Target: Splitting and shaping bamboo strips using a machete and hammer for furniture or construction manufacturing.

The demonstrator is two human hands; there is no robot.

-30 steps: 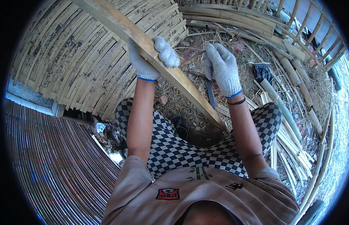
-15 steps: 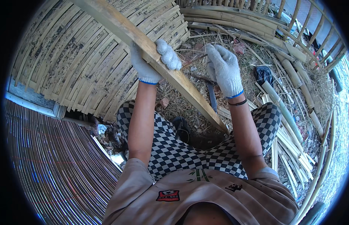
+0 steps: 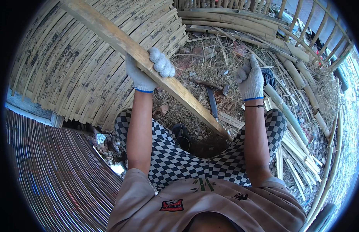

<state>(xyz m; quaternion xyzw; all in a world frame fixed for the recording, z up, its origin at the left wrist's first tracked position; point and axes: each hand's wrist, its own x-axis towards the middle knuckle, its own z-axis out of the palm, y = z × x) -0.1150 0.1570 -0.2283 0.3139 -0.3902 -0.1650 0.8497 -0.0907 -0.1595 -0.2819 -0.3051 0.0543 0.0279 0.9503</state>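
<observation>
My left hand (image 3: 150,69), in a white knit glove with a blue cuff, is wrapped round a long squared wooden beam (image 3: 183,94). The beam slants from the upper left down to the ground between my legs. To the right of it, my right hand (image 3: 250,80), gloved alike, is raised apart from the beam with its fingers curled in. Whatever those fingers hold, if anything, is hidden. A hammer (image 3: 204,82) lies on the straw-strewn ground between the hands. Close by it is a long flat dark blade (image 3: 212,103), partly behind the beam.
A woven bamboo panel (image 3: 79,65) stands at the left, above a ribbed dark surface (image 3: 59,166). Split bamboo strips (image 3: 299,162) lie in a heap by my right knee. Bamboo poles (image 3: 233,23) are stacked at the back, and a black plastic bag (image 3: 269,76) is beside my right hand.
My right hand has moved right, away from the beam, uncovering the hammer. A thin dark strip seen at its fingertips before no longer shows there. My left hand keeps its grip on the beam.
</observation>
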